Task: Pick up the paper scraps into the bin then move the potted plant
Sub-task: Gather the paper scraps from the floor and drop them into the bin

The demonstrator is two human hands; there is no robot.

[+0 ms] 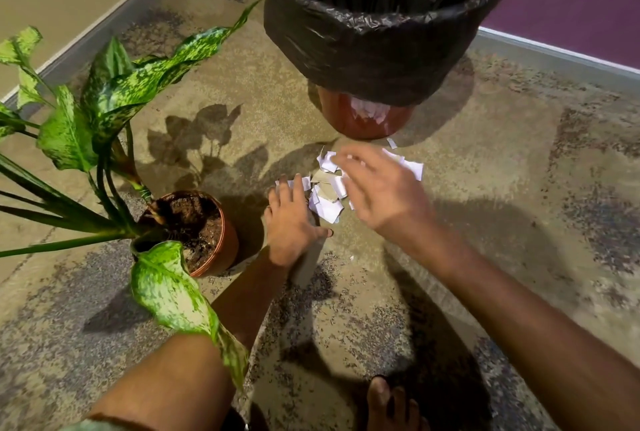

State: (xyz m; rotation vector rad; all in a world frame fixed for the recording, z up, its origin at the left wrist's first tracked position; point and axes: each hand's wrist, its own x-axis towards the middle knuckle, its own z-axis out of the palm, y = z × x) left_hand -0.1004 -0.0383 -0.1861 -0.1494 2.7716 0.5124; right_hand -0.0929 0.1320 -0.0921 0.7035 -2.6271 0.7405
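From the head camera, a pile of white and beige paper scraps (329, 188) lies on the speckled floor (519, 188) in the middle of the frame, just below the bin (381, 50). The bin stands at the top centre, lined with a black plastic bag; its red-brown base shows under the bag.

The left hand (291, 223) lies flat on the floor at the left edge of the pile, palm down, fingers straight and a little spread, the fingertips touching the nearest scraps. It pinches nothing.

The right hand (377, 188) is above the right part of the pile and is blurred. Its fingers look loosely spread over the scraps; I cannot tell if it holds any.

The potted plant (194, 230) stands at the left, just beside the left hand, with long spotted green leaves. A bare foot (388, 406) shows at the bottom edge.
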